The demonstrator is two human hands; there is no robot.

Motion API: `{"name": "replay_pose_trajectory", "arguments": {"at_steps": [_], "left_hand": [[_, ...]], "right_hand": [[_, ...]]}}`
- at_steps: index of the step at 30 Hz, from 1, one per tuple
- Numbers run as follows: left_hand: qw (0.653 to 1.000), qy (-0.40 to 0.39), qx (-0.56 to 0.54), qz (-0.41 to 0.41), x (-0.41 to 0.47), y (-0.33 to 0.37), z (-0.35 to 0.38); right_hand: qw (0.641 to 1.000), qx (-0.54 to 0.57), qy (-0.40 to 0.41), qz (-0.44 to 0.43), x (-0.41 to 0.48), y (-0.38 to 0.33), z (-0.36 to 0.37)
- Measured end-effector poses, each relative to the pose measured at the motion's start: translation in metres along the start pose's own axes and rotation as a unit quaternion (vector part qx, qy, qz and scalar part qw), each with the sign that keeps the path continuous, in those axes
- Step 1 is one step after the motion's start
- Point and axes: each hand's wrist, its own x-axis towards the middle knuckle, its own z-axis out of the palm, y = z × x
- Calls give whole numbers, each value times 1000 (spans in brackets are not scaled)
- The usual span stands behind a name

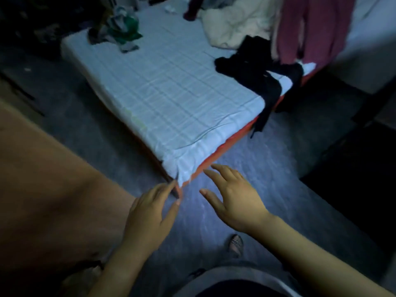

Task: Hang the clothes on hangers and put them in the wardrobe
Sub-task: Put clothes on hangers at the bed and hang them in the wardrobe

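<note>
My left hand [150, 211] and my right hand [233, 202] are both stretched out empty, fingers apart, over the floor just short of the bed's near corner. On the bed [171, 93] lie several clothes: a black garment [255, 65] that drapes over the right edge, a maroon garment [310, 28] hanging at the upper right, a cream garment [233, 24] behind the black one, and a green and grey bundle [122, 31] at the far left. No hanger or wardrobe shows.
The bed has a pale checked sheet over an orange base [216, 155]. A large brown surface [49, 189] fills the left foreground. Grey floor [267, 157] lies between me and the bed. My sandalled foot [235, 244] is below my hands.
</note>
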Motion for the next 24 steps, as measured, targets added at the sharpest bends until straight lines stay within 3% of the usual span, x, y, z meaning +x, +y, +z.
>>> {"name": "replay_pose_trajectory", "arguments": {"at_steps": [6, 10, 17, 24], "left_hand": [[988, -49, -101, 108, 149, 141, 84], [978, -83, -96, 168, 224, 211, 114], [975, -109, -65, 180, 354, 238, 154], [976, -128, -53, 168, 551, 274, 179]], "right_hand": [[991, -32, 59, 113, 16, 151, -91], [980, -28, 69, 183, 24, 221, -126], [974, -20, 78, 210, 107, 316, -154], [976, -16, 81, 201, 276, 425, -210]]}}
